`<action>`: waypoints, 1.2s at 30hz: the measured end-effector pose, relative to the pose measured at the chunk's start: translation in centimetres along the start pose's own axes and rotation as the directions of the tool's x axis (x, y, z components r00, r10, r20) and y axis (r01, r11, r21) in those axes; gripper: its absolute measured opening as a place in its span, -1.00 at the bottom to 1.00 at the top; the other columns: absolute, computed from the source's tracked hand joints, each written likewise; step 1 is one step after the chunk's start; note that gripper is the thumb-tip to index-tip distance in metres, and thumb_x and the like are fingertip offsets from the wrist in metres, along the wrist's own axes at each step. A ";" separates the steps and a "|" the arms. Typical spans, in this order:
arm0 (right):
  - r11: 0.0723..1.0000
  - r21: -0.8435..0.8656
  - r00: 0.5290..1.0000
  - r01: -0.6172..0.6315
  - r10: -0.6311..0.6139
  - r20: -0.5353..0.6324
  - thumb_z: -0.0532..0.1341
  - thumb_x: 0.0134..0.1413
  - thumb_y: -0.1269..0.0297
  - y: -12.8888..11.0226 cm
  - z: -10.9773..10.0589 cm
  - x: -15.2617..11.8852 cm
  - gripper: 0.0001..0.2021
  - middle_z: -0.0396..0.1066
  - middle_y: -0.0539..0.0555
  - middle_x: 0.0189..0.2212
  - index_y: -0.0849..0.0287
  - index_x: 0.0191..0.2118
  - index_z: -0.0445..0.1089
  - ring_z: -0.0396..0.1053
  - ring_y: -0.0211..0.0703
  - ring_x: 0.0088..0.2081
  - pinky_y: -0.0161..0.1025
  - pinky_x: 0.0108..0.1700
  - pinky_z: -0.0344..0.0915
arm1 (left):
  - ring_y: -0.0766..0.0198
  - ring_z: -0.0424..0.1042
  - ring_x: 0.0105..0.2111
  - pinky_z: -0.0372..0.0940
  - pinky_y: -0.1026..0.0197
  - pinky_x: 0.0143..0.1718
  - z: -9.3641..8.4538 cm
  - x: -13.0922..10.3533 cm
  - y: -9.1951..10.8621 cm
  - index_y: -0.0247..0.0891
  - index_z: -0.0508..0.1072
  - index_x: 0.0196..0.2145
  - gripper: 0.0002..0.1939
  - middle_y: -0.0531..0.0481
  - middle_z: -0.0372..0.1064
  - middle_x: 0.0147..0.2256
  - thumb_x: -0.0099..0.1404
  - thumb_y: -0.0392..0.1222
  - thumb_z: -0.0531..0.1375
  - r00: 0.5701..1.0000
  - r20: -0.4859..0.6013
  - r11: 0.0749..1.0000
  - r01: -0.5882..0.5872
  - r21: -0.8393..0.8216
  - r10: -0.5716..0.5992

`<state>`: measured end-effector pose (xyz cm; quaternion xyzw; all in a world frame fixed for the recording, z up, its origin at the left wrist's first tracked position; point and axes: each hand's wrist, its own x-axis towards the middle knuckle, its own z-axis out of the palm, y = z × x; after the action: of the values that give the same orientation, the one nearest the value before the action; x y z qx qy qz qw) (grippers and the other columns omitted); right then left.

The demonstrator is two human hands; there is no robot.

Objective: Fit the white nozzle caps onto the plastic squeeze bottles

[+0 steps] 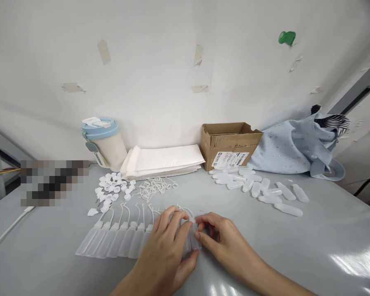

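Note:
A row of translucent plastic squeeze bottles [111, 242] lies side by side on the table, each with a white cap and a thin looped white strap at the top. My left hand [165, 244] arches over the right part of the row and hides several bottles. Its fingertips are by the cap and its thumb by the base of the rightmost bottle [196, 238]. From the right, the bent fingers and thumb of my right hand [225, 236] press against this same bottle's side near the cap; what lies inside those fingers is hidden.
Behind the row lie loose white caps [109, 187] and a tangle of white straps [156, 188]. Uncapped bottles [255, 187] are scattered at right. Along the wall stand a tumbler [106, 144], white envelopes [166, 160], a cardboard box [230, 146] and a blue bag [286, 148]. A white cable [10, 232] runs left.

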<state>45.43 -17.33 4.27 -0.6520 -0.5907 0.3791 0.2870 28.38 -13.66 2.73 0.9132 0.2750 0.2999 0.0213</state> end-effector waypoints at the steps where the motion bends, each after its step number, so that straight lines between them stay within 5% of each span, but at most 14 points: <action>1: 1.000 0.005 1.000 -0.005 0.005 0.001 0.17 0.06 0.32 0.0 0.0 0.0 -0.75 0.46 0.07 -0.31 0.20 -0.14 0.47 0.32 -0.10 -0.34 -0.20 -0.28 0.23 | -0.07 0.30 -0.08 0.38 -0.10 -0.13 0.0 0.0 0.0 -0.33 0.38 -0.14 -0.70 -0.20 0.38 -0.18 0.12 -0.35 0.15 1.000 -0.004 1.000 -0.008 0.003 0.008; 19: 0.999 0.043 1.000 0.020 -0.020 -0.001 0.18 0.04 0.35 0.1 -0.7 0.3 -0.74 0.48 0.05 -0.31 0.17 -0.13 0.46 0.36 -0.13 -0.35 -0.22 -0.30 0.26 | -0.10 0.24 -0.02 0.31 -0.15 -0.09 -0.3 -0.2 -0.4 -0.30 0.26 -0.06 -0.52 -0.20 0.34 -0.11 0.07 -0.23 0.29 0.995 0.066 0.993 0.075 -0.087 -0.069; 23: 0.999 0.026 0.998 0.028 -0.027 -0.054 0.18 0.04 0.27 -0.1 -1.9 0.6 -0.75 0.48 0.06 -0.32 0.18 -0.15 0.47 0.37 -0.11 -0.35 -0.23 -0.34 0.26 | -0.02 0.21 0.02 0.28 -0.10 -0.03 -1.3 -0.1 -2.5 -0.23 0.30 -0.07 -0.72 -0.14 0.35 -0.10 0.28 -0.12 0.14 0.978 0.058 0.976 0.206 -0.067 -0.202; 27: 0.993 -0.115 0.973 0.027 -0.053 -0.224 0.15 0.08 0.17 0.7 -4.3 1.4 -0.73 0.45 0.11 -0.31 0.18 -0.15 0.45 0.37 -0.08 -0.35 -0.20 -0.40 0.28 | 0.00 0.24 -0.03 0.29 -0.10 -0.07 -2.6 -0.4 -6.2 -0.22 0.39 -0.12 -0.76 -0.09 0.40 -0.14 0.34 -0.23 -0.01 0.950 -0.034 0.944 0.313 0.103 -0.311; 30: 0.934 -0.348 0.920 0.074 -0.199 -0.339 0.09 0.16 0.17 2.0 -5.9 2.1 -0.72 0.42 0.17 -0.19 0.19 -0.12 0.41 0.40 -0.02 -0.26 -0.14 -0.32 0.34 | -0.05 0.26 -0.06 0.29 -0.13 -0.12 -3.2 -0.9 -8.5 -0.24 0.45 -0.20 -0.72 -0.11 0.43 -0.16 0.28 -0.30 -0.04 0.945 -0.059 0.934 0.326 0.145 -0.321; 36: 0.794 -0.603 0.872 0.075 -0.346 -0.347 0.04 0.18 0.36 4.2 -7.2 3.5 -0.74 0.36 0.28 -0.01 0.25 -0.09 0.38 0.33 0.15 0.01 0.03 -0.03 0.32 | -0.06 0.29 -0.09 0.31 -0.09 -0.18 -2.9 -1.6 -9.8 -0.24 0.48 -0.32 -0.71 -0.10 0.47 -0.17 0.21 -0.35 -0.03 0.954 -0.015 0.938 0.298 0.177 -0.300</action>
<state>53.79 -13.87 4.26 -0.7039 -0.6666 -0.0086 0.2451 20.92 -6.57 2.22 0.8609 0.4361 0.2618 -0.0129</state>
